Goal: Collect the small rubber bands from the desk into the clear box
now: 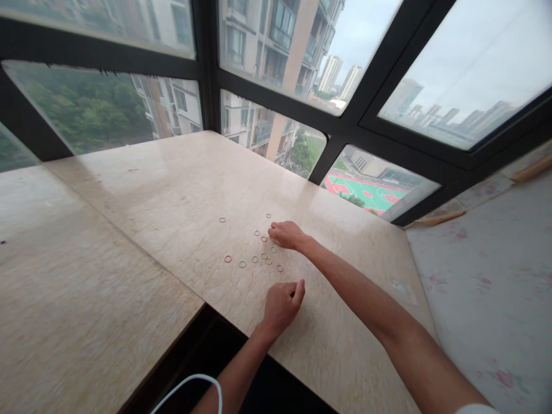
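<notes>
Several thin coloured rings, like small rubber bands, lie scattered on the marble-patterned surface (pixel 172 190). Among them are a red ring (pixel 227 259) on the left, a purple ring (pixel 280 268) nearest me, a green ring (pixel 273 249) and a dark ring (pixel 222 219) farther off. My right hand (pixel 285 234) reaches in from the right, fingertips pinched together at the far side of the group. Whatever is between those fingertips is too small to make out. Closer to me, my left hand (pixel 282 303) is curled into a loose fist near the surface's front edge; its inside is hidden.
Dark-framed windows (pixel 276 98) border the far side. A floral-papered wall (pixel 483 287) stands at the right. A dark gap (pixel 207 345) opens below the front edge, with a white cable (pixel 198 376) looping over it. A seam crosses the surface at left.
</notes>
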{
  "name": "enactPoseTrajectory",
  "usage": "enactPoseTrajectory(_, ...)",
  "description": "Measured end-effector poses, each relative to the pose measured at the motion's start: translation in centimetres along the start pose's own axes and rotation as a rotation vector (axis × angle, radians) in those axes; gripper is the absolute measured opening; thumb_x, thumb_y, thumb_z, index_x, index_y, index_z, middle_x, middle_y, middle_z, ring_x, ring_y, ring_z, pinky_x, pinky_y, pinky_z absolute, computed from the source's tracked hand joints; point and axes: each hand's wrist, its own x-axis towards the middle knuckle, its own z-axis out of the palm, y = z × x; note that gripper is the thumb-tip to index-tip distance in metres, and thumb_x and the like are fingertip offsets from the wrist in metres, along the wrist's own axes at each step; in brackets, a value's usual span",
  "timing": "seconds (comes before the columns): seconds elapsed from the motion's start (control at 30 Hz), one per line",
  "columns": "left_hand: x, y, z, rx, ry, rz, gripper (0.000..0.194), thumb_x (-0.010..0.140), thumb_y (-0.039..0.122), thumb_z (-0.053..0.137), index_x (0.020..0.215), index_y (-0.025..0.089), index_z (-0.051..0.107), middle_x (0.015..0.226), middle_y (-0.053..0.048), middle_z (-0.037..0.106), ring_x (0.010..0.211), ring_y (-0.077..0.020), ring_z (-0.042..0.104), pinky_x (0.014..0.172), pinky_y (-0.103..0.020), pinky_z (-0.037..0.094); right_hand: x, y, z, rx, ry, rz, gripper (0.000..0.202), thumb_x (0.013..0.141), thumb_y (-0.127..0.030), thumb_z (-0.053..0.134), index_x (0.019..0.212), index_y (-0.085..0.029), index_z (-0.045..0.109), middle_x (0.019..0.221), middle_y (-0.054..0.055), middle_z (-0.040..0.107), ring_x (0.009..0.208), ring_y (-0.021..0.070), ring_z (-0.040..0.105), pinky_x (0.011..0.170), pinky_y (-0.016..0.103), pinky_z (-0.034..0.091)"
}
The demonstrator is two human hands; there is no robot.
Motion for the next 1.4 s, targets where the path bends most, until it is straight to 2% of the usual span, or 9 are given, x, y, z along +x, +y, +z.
enactPoseTrajectory(0.2,0.0,0.1,-0.1,-0.017,0.01,-0.004,0.058,0.093,0.044,0.035,0.045,0.017,0.05,0.043,-0.001,0.051,0.042,-0.0111,0.046,0.049,-0.025,0.028,-1.7,0.8,0.9,0.111,0.04,0.043,0.014,0.083,-0.017,0.052,0.083,-0.014,0.065,0.095,0.013,0.067,0.083,0.0222,0.061,0.064,0.028,0.037)
enactPoseTrajectory(0.37,0.1,0.3,-0.2,-0.03,0.023,0.0,0.055,0.094,0.041,0.036,0.047,0.016,0.051,0.044,0.001,0.051,0.044,-0.0108,0.049,0.05,-0.025,0.027,-4.1,0.9,2.2,0.345,0.166,0.108,0.007,0.077,-0.016,0.058,0.073,-0.017,0.063,0.08,0.005,0.066,0.074,0.0169,0.057,0.063,0.025,0.037)
enactPoseTrajectory(0.53,0.1,0.2,-0.1,-0.053,0.049,0.003,0.055,0.094,0.041,0.039,0.047,0.016,0.05,0.044,0.001,0.05,0.043,-0.0101,0.048,0.051,-0.024,0.027,-7.2,-0.2,3.0,0.632,0.359,0.23,0.017,0.088,-0.026,0.045,0.083,-0.017,0.058,0.072,0.001,0.06,0.061,0.0118,0.052,0.057,0.023,0.04)
enactPoseTrajectory(0.6,0.2,0.1,0.0,-0.068,0.051,0.002,0.054,0.093,0.042,0.039,0.047,0.016,0.05,0.044,0.002,0.05,0.043,-0.0098,0.048,0.05,-0.024,0.028,-8.7,-1.0,2.9,0.906,0.465,0.291,0.022,0.09,-0.033,0.041,0.084,-0.018,0.055,0.065,-0.002,0.053,0.053,0.0103,0.047,0.052,0.023,0.038)
enactPoseTrajectory(0.73,0.3,0.0,0.0,-0.067,0.053,-0.011,0.054,0.093,0.044,0.04,0.047,0.017,0.05,0.043,0.001,0.049,0.043,-0.0103,0.047,0.05,-0.024,0.028,-12.4,-2.8,2.3,1.789,0.676,0.323,0.02,0.082,-0.036,0.058,0.073,-0.021,0.048,0.063,-0.006,0.042,0.048,0.0074,0.035,0.049,0.021,0.034)
enactPoseTrajectory(0.87,0.3,0.2,-0.2,-0.048,0.047,-0.001,0.053,0.092,0.044,0.039,0.049,0.017,0.052,0.044,0.001,0.05,0.045,-0.0111,0.048,0.051,-0.024,0.03,-16.3,-4.0,2.2,2.081,0.745,0.354,0.025,0.078,-0.036,0.061,0.069,-0.022,0.042,0.067,-0.005,0.038,0.049,0.0074,0.027,0.048,0.021,0.033)
enactPoseTrajectory(1.17,0.3,1.1,-0.8,-0.008,0.053,-0.051,0.049,0.086,0.05,0.045,0.051,0.018,0.055,0.042,0.003,0.041,0.043,-0.0125,0.042,0.048,-0.024,0.032,-28.5,-4.8,5.5,1.954,1.012,0.667,0.028,0.072,-0.039,0.066,0.066,-0.021,0.046,0.064,-0.006,0.041,0.047,0.0068,0.029,0.047,0.022,0.029)
enactPoseTrajectory(1.27,0.2,1.3,-0.9,0.007,0.038,-0.071,0.048,0.085,0.051,0.046,0.051,0.018,0.055,0.042,0.003,0.04,0.042,-0.0127,0.042,0.047,-0.024,0.033,-33.6,-4.3,6.5,1.673,1.112,0.911,0.025,0.074,-0.041,0.066,0.071,-0.02,0.052,0.062,-0.005,0.046,0.048,0.008,0.036,0.048,0.022,0.03)
enactPoseTrajectory(1.4,0.1,1.1,-0.9,0.037,0.03,-0.108,0.047,0.084,0.052,0.048,0.054,0.017,0.057,0.043,0.003,0.043,0.043,-0.0128,0.043,0.047,-0.024,0.034,-38.7,-3.4,7.9,1.114,1.072,1.248,0.025,0.075,-0.041,0.064,0.077,-0.017,0.06,0.062,-0.002,0.054,0.053,0.0113,0.046,0.05,0.023,0.035)
